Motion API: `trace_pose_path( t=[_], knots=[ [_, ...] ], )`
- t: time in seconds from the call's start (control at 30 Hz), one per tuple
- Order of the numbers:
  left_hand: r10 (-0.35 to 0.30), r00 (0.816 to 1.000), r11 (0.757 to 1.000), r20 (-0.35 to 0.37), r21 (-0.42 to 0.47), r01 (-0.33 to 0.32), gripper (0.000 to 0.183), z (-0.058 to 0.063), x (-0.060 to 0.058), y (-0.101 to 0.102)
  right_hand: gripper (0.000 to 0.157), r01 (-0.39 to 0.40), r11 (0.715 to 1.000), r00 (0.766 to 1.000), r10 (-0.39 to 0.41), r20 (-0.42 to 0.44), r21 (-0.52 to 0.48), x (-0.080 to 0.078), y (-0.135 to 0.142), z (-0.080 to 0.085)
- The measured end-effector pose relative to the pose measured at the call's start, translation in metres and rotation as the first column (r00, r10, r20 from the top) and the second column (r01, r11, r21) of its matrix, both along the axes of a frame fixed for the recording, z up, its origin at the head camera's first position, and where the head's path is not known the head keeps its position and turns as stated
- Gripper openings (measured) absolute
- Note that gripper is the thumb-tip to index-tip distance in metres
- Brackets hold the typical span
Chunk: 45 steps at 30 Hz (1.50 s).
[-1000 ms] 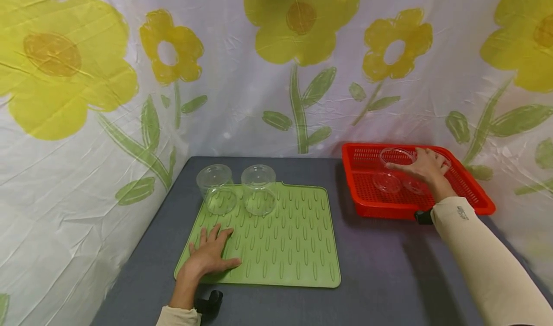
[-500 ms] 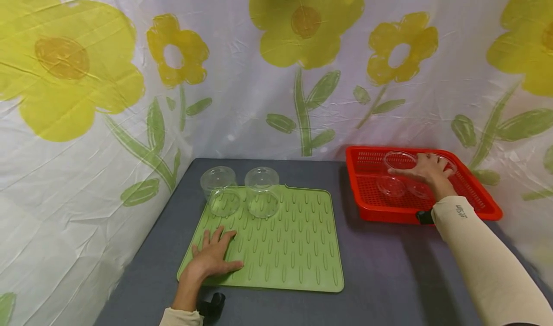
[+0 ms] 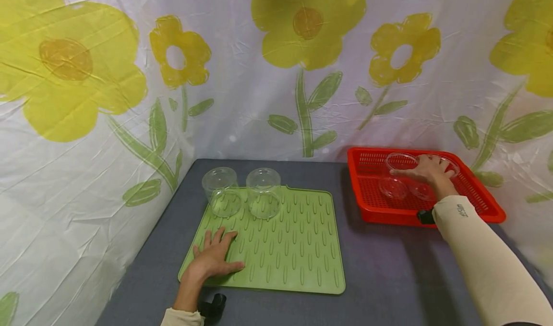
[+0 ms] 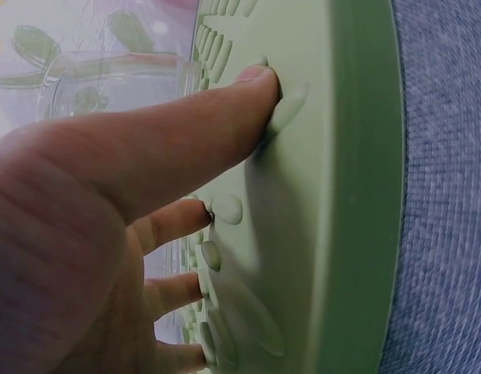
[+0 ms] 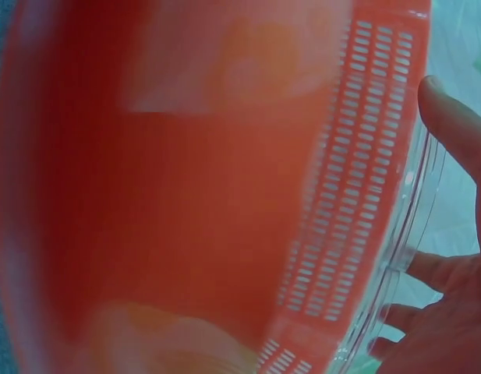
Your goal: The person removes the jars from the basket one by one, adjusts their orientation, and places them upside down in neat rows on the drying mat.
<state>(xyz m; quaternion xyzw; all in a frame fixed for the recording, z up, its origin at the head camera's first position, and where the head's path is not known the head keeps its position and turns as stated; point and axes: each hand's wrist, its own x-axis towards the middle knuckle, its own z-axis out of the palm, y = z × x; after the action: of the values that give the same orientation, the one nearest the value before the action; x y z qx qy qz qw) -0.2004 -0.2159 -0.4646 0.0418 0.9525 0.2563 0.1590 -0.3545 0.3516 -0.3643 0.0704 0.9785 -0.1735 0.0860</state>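
My left hand [image 3: 211, 259] rests with spread fingers on the front left of a green ribbed mat [image 3: 298, 239]. In the left wrist view, its thumb [image 4: 217, 109] and fingertips touch the mat's raised ridges. Two clear plastic cups [image 3: 221, 191] [image 3: 264, 191] stand side by side at the mat's back left. Over at the right, my right hand [image 3: 429, 170] reaches over a red basket [image 3: 397, 216]. Its spread fingers lie across the tops of two clear cups in there, a left one [image 3: 393, 187] and a right one [image 3: 422, 191] partly hidden by the hand.
The basket has slotted walls [image 5: 349, 179] and stands at the back right of a dark grey table [image 3: 371, 268]. A white curtain [image 3: 242, 100] printed with yellow flowers hangs behind and along the sides. A black wrist mount [image 3: 212, 307] sits beside the left wrist.
My right hand has shifted slightly right and settled lower over the cups in the basket. The left hand stays on the mat. The head view has moved a little.
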Motion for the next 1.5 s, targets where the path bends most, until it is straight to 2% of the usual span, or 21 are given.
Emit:
trace_pose_path(
  t=[0.27,0.43,0.57,0.8,0.97,1.2,1.5],
  knots=[
    [-0.007,1.000,1.000,0.007,-0.008,0.007,0.091,-0.003,-0.003,0.000,0.123,0.032,0.998,0.999,-0.034,-0.037,-0.055,0.002,0.003,0.001],
    [-0.009,1.000,1.000,0.005,-0.022,0.009,0.091,-0.002,-0.002,-0.001,0.118,0.032,0.992,0.990,-0.048,-0.131,-0.120,0.004,0.000,0.003],
    [-0.013,1.000,1.000,-0.006,-0.011,0.013,0.091,-0.002,-0.002,-0.002,0.114,0.014,0.979,0.977,-0.057,-0.207,-0.204,0.004,-0.006,0.006],
    [-0.013,0.999,1.000,-0.041,0.009,0.013,0.093,-0.013,-0.004,-0.006,0.121,0.010,0.947,0.968,-0.090,-0.233,-0.321,0.006,-0.017,0.015],
    [-0.013,0.999,1.000,-0.029,0.004,0.014,0.092,-0.008,-0.003,-0.003,0.123,0.008,0.939,0.964,-0.099,-0.249,-0.345,0.011,-0.021,0.021],
    [-0.025,1.000,0.999,-0.017,-0.026,0.025,0.091,0.000,-0.002,0.002,0.117,-0.009,0.937,0.952,-0.100,-0.290,-0.350,0.023,-0.023,0.022],
    [-0.021,1.000,0.999,0.008,-0.027,0.021,0.092,0.000,-0.002,0.000,0.118,-0.014,0.928,0.954,-0.099,-0.282,-0.373,0.042,-0.026,0.024]
  ],
)
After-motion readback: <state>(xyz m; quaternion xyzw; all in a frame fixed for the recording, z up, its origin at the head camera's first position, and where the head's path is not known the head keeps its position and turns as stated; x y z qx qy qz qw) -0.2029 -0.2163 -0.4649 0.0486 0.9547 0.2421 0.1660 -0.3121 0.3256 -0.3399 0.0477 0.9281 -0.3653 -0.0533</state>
